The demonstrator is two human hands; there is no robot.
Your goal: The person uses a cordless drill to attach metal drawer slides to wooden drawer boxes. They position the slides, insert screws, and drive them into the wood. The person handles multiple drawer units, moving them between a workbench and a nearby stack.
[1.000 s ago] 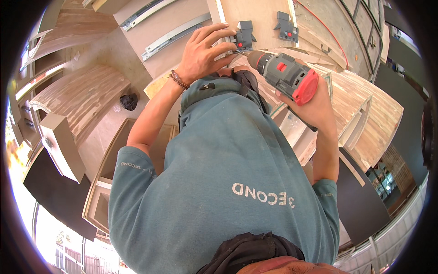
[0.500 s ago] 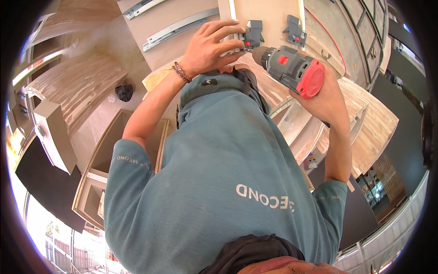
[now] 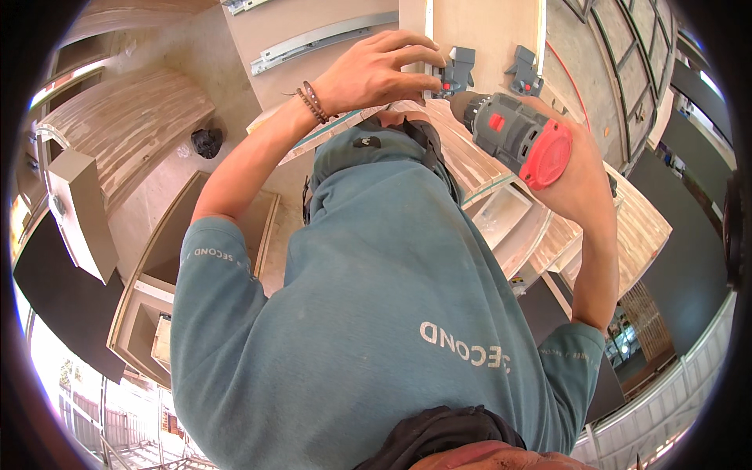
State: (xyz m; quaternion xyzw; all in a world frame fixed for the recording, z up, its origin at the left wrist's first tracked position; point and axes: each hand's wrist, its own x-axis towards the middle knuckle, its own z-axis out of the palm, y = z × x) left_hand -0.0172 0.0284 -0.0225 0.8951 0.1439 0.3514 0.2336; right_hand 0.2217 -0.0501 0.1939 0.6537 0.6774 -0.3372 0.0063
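Note:
My right hand (image 3: pixel 576 176) grips a grey and red cordless drill (image 3: pixel 513 133), its chuck pointing left toward the near end of a wooden drawer box (image 3: pixel 489 23). Two grey plastic drawer clips with red buttons sit at that end: a left clip (image 3: pixel 458 72) and a right clip (image 3: pixel 524 72). Over the drawer's left edge reaches my left hand (image 3: pixel 384 74), a beaded bracelet on its wrist. Its fingers are apart, bent at the tips beside the left clip and the drill's tip. The thumb is mostly hidden, and I cannot make out a screw there.
A metal drawer slide (image 3: pixel 325 43) lies on a board left of the drawer. An orange cord (image 3: pixel 570 82) runs along its right. Striped wooden panels (image 3: pixel 129 125), an open cabinet carcass (image 3: pixel 270 223) and a black bag (image 3: pixel 207 142) stand or lie around me.
The view has shifted, so the drawer and clips appear farther right. The drill's tip stays near the left clip, its body slightly lower; my left fingers look straighter and a little farther from the chuck.

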